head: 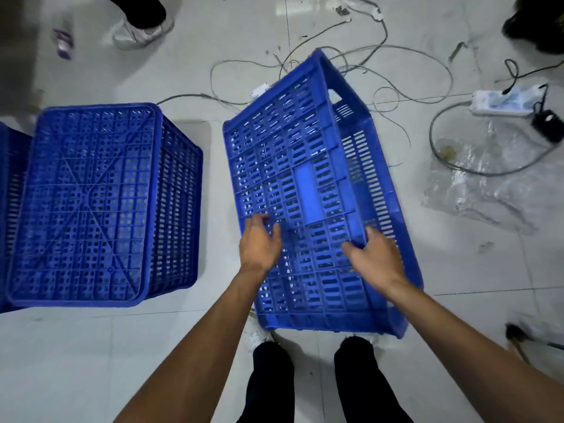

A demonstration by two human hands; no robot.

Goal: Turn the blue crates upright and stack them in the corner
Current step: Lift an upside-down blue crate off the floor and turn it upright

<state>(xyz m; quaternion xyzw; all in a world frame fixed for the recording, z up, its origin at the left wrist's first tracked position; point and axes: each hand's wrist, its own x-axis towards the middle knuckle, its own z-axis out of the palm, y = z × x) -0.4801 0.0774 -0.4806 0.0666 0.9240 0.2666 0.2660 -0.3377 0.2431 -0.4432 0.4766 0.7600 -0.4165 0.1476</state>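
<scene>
Left hand (259,244): yours, fingers spread, hovering over the crate face, gripping nothing.
Right hand (377,257): your fingers curled over an edge of the tilted crate (308,190).
Tilted crate: centre, near your feet.
Second crate (91,203): left, upside down on the floor (457,270).

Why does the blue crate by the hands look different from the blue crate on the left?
The left crate sits flat and upside down, its ribbed bottom facing up. The crate by the hands is tipped, showing a slatted side wall. Nobody touches the left crate; the right hand grips the tipped crate's edge, and the left hand is spread open at it. Both are blue plastic with many holes.
</scene>
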